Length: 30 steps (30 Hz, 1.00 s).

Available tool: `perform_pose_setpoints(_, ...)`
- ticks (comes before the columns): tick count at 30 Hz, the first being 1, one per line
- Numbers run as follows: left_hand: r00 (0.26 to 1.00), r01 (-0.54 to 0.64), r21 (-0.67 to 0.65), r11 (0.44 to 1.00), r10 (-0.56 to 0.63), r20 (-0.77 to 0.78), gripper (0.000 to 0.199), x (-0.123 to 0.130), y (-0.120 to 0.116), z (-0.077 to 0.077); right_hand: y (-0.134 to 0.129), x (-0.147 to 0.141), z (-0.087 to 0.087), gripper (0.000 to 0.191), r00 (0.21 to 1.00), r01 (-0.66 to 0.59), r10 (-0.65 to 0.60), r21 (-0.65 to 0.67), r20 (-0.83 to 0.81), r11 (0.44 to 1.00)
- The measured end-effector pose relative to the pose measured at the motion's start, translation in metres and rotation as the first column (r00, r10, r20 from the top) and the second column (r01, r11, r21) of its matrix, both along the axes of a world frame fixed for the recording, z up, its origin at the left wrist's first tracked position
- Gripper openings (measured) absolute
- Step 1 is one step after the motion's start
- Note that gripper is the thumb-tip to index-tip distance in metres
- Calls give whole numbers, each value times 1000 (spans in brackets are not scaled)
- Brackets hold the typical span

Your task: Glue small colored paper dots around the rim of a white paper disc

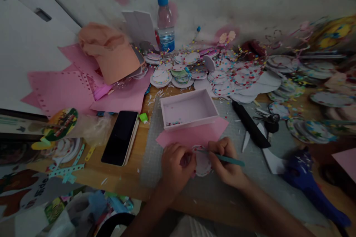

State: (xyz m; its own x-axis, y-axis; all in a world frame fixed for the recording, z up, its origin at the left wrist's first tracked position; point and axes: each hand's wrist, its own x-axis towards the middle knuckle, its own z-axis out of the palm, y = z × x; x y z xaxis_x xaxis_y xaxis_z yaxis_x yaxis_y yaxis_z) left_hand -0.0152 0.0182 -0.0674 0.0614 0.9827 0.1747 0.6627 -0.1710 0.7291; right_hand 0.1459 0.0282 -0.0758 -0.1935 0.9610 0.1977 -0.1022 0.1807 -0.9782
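Here, the right hand (226,159) has fingers closed around a slim teal tool (230,160), perhaps for precision over the round disc (203,163). This disc is before the white box (189,113); fingers of the left hand (178,164) curl at its edge, probably for steadying, though I cannot tell their grip.

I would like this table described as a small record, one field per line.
Left hand: at left edge of white disc; grip unclear
Right hand: holding teal tool, probably tweezers
Disc rim: red dots
Beyond disc: pink sheet, open white box, small bits inside
Left side: black smartphone
Right side: blue glue gun
Back: bottle with blue cap
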Motion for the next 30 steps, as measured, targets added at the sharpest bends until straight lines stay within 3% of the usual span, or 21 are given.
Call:
perform_pose_setpoints(19,1000,20,25,999,-20,4,8,-1,0,-2,0,3,-1,20,998,-33,32,32,44,999)
perform_pose_setpoints(27,1000,11,8,1000,-11,28,9,-1,-1,-2,3,4,1,19,983,51,-59,-49,-172,997)
perform_pose_setpoints(30,999,9,-4,1000,-9,48,6,-1,-1,0,9,11,2,12,980,95,-110,-95,-163,991)
